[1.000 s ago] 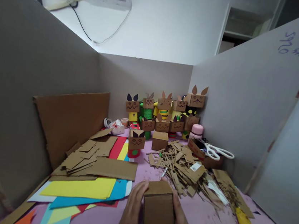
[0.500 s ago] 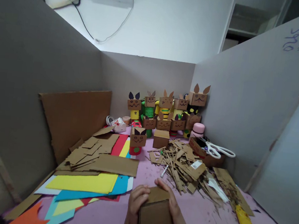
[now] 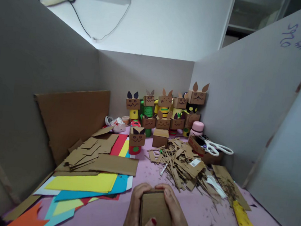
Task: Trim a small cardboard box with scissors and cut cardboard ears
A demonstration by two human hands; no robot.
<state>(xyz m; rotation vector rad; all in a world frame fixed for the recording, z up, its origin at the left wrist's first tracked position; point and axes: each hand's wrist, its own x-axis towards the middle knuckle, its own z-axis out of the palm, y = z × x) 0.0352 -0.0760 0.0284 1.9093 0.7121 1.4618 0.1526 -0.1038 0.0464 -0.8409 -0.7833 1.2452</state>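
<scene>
The left hand and right hand wrap their fingers around a cardboard box (gripped from either side) at the table's near side, apparently pressing it square; the next move calls for even pressure.

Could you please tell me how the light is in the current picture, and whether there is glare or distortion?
In the head view, the left panel is darker than the right panel; in that head view, both panels appear stretched near the edges, and no strong glare shows on the cardboard box.
</scene>
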